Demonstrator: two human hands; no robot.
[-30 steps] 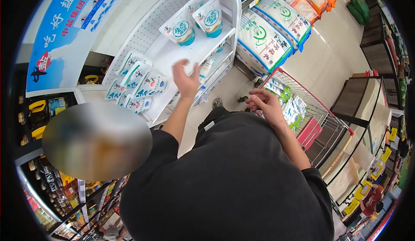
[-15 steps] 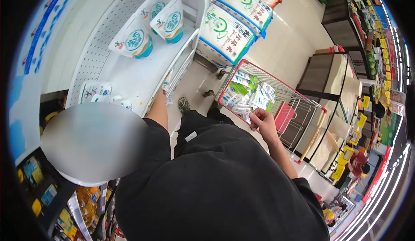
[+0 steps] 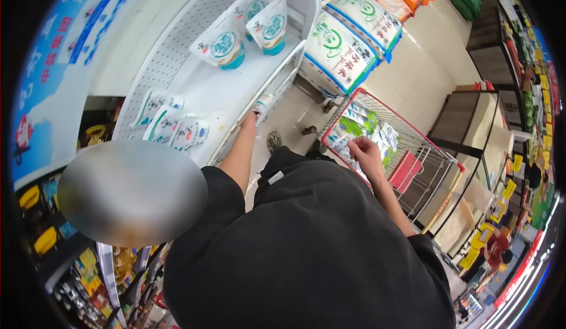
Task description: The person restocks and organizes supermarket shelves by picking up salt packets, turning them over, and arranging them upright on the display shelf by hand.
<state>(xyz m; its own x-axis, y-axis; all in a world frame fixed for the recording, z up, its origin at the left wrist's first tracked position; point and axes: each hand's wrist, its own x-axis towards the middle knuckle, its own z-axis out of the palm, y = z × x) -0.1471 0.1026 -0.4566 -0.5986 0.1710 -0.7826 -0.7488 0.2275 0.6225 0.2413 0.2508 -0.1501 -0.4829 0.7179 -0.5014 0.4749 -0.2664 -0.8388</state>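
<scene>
My left hand (image 3: 250, 118) reaches into a lower level of the white shelf, at its front edge; its fingers are mostly hidden beside a small white pack (image 3: 263, 101). My right hand (image 3: 364, 148) hangs over the near side of the shopping cart (image 3: 407, 130), its fingers curled together, and what they hold, if anything, is too small to tell. White and green packs (image 3: 386, 138) lie in the cart. On the top shelf (image 3: 215, 96), several teal-and-white pouches (image 3: 223, 45) stand at the far end and white pouches (image 3: 168, 124) lean together at the near end.
Large rice bags (image 3: 339, 49) are stacked behind the cart. A dark-framed display stand (image 3: 466, 119) runs along the right. Bottles and packs fill racks at lower left. A person in a red top (image 3: 497, 251) is far off at lower right. A blurred oval hides part of the left side.
My left hand has gone from above the top shelf down to the lower level. My right hand's fingers have curled in from a looser pose. The view has shifted.
</scene>
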